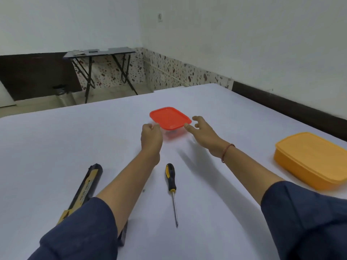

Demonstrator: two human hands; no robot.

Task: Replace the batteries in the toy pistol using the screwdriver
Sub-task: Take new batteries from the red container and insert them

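Head view: your left hand (151,136) pinches the red lid (170,118) at its 8 o'clock edge. Your right hand (201,132) is relaxed, thumb touching the 4 o'clock corner. Grip both sides before lifting, and lift level. The toy pistol (89,183) lies at 8 o'clock, the screwdriver (171,182) at 6.

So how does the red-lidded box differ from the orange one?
The red-lidded box is smaller than the orange box. The left hand and right hand touch the red-lidded box; the orange box sits untouched. The red-lidded box's base looks clear; the orange box is opaque. Both are lidded rounded rectangles.
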